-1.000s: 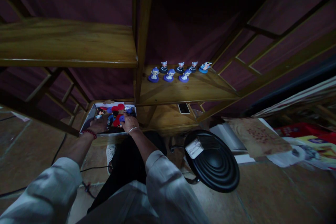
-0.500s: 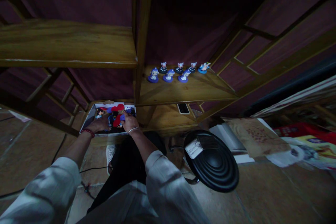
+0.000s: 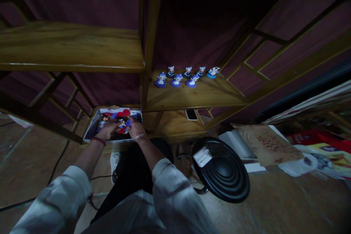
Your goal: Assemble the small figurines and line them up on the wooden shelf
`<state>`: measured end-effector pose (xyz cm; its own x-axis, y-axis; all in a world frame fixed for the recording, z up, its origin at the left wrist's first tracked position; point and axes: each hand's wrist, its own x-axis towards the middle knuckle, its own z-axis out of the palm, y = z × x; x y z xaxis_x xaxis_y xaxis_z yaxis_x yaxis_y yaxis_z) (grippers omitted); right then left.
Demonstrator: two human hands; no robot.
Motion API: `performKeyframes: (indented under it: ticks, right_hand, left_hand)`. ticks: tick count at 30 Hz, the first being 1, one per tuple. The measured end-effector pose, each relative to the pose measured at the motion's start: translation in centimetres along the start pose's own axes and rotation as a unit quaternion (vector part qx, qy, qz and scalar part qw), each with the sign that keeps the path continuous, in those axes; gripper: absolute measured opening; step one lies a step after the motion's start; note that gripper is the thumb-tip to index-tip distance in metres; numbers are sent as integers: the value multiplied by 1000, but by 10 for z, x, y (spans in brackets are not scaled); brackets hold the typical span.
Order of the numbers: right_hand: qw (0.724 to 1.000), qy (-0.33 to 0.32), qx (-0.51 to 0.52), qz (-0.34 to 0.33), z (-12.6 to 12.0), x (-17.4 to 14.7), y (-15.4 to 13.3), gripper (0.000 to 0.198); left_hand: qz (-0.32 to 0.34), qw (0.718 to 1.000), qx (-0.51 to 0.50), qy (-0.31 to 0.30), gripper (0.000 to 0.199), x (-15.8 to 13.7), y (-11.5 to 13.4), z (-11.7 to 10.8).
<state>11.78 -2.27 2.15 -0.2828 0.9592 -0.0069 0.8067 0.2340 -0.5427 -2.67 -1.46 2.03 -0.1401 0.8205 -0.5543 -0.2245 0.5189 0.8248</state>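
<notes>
A shallow white cardboard box point(image 3: 91, 128) full of small red, blue, black and purple figurines point(image 3: 124, 112) sits on the low left shelf. Both hands are inside it. My left hand point(image 3: 110, 128) reaches among the figurines, its fingertips close to a white, blue and red figurine point(image 3: 122, 125); whether they grip it is too dark to tell. At the box's right side, my right hand point(image 3: 136, 128) has its fingers closed on a figurine with a purple part point(image 3: 128, 122). The rest of that figurine is hidden by the hand and the others.
Two short rows of figurines point(image 3: 176, 80) stand on the middle shelf point(image 3: 192, 97), purple ones in front. A phone point(image 3: 191, 114) lies on the lower shelf. Beside my legs is a round black stool point(image 3: 226, 172) with a card on it. Cardboard point(image 3: 267, 142) and bags lie right.
My left hand has moved right and slightly up within the box, towards my right hand. A white and blue figurine now shows between the hands. My right hand stays almost still.
</notes>
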Motion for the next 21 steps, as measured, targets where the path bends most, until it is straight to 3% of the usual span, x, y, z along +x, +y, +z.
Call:
performKeyframes:
  ticks: [6,16,21]
  right_hand:
    - [1000,-15,-10,10,-4,-1,-3,54]
    - [999,-44,-28,-11,-10,-7,-7,58]
    - [997,-64,-26,-18,-14,-8,-8,60]
  left_hand:
    - [-14,997,-72,27,12,-3,-3,5]
    - [-59,993,-93,-36,9,-8,-5,16]
    - [-53,993,-95,-37,12,-9,-5,17]
